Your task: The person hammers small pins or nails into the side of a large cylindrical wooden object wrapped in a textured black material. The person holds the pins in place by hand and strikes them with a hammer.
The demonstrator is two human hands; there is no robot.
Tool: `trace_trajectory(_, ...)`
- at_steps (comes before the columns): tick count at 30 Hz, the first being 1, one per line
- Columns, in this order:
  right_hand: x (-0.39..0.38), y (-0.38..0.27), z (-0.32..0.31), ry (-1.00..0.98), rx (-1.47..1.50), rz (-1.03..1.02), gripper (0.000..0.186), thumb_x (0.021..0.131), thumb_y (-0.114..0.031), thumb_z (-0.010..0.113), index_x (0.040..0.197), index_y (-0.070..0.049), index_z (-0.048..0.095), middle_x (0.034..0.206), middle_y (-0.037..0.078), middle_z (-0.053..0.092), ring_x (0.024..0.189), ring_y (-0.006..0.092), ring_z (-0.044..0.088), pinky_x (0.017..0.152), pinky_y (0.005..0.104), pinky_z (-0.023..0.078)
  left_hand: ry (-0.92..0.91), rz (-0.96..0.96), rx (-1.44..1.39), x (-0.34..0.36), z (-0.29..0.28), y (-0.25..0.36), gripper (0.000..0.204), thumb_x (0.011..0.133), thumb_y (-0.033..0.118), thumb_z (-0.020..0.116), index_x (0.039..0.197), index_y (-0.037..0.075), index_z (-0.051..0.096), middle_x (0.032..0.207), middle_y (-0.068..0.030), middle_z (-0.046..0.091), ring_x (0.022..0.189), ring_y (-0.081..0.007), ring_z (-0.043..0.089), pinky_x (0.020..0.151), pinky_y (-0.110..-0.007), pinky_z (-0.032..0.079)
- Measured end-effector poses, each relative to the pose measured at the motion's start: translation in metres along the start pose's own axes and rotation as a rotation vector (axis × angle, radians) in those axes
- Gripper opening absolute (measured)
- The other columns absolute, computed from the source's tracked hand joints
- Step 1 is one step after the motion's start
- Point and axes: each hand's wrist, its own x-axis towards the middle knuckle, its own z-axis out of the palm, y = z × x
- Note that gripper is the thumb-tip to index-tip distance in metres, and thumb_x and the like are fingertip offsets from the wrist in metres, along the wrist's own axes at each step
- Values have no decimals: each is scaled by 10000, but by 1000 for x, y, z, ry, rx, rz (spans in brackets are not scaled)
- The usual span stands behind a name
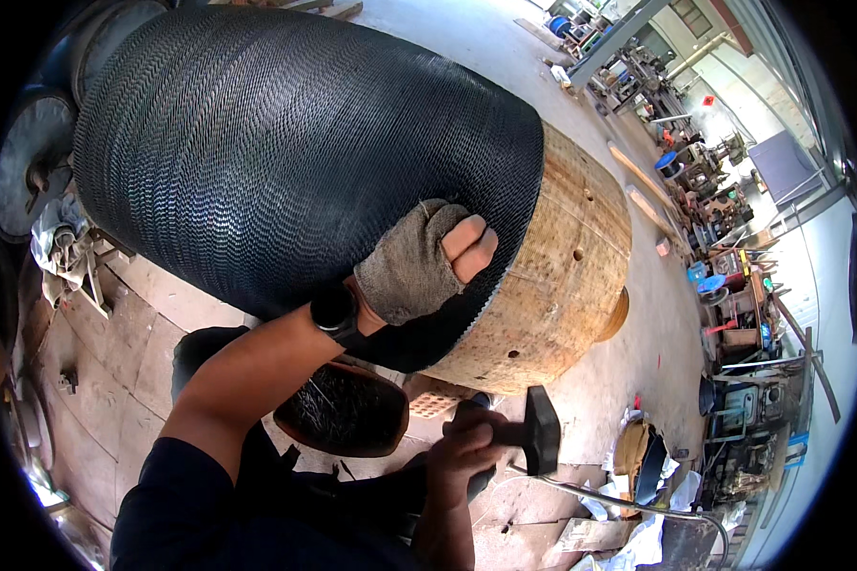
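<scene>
A large wooden drum (571,257) lies before me, mostly wrapped in a black covering (295,124) with dense rows of fine ridges. My left hand (419,262), in a grey-brown glove with bare fingertips, rests on the black covering close to its edge on the wood. Its fingers are curled closed; what they hold, if anything, is hidden. Lower down, my right hand (462,457) is bare and grips a hammer (533,433) by its handle, with the dark head pointing right. Between my arms sits a brown-rimmed container (400,423) with many thin, shiny pieces inside.
A perforated brick (433,404) lies on the floor under the drum. Bent metal tubing (628,504) and crumpled paper scraps are at lower right. Dark round drums (30,162) stand at the left edge. Wooden bars (647,205) and cluttered equipment line the right side.
</scene>
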Motion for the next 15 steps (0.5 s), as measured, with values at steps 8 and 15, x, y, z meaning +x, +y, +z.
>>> trace_trajectory(8,-10,6,-3,-45,108,196,219,995,-187,483,957,7,577,600,44,484,525,183,517,502,320,417,-37,1,41,4,3,-3,403,780,92,656,1177,56,601,1145,-128,565,980,-316,624,844,-453,539)
trace_trajectory(15,-2,7,-3,-192,-159,173,212,993,-163,504,947,27,585,698,186,563,598,324,596,527,393,445,-62,-30,19,6,-2,0,392,803,89,669,1188,60,603,1152,-130,556,991,-326,614,875,-475,523)
